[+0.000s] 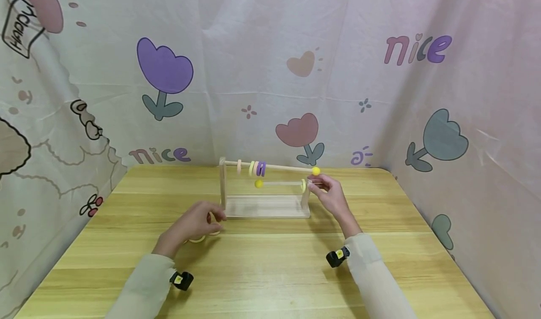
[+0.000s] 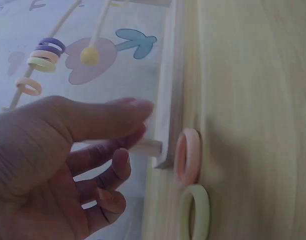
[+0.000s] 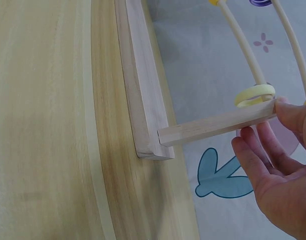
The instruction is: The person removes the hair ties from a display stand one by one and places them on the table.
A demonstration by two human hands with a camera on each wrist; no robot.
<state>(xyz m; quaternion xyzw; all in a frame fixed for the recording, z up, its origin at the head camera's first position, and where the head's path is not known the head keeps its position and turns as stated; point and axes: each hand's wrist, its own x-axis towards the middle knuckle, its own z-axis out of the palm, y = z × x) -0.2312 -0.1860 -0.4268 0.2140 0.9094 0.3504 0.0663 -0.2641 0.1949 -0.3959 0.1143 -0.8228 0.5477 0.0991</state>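
A wooden ring rack stands on the table, its base (image 1: 266, 206) long and flat. My right hand (image 1: 331, 196) pinches the top of its right post (image 3: 217, 121) between thumb and fingers. Near the left post (image 1: 223, 182) is my left hand (image 1: 196, 222), fingers loosely bent, nothing seen in them. The upper rod (image 1: 291, 168) carries several pink, yellow and purple rings (image 2: 48, 50) and ends in a yellow ball (image 1: 316, 171). On the lower rod (image 3: 241, 42), a pale yellow ring (image 3: 255, 95) sits beside the right post; another yellow ball (image 1: 259, 183) tips its left end.
A pink ring (image 2: 187, 157) and a pale green ring (image 2: 195, 212) lie on the table by the left hand, partly hidden beneath it in the head view. The wooden table (image 1: 270, 272) meets a printed cloth backdrop (image 1: 253, 65) behind the rack.
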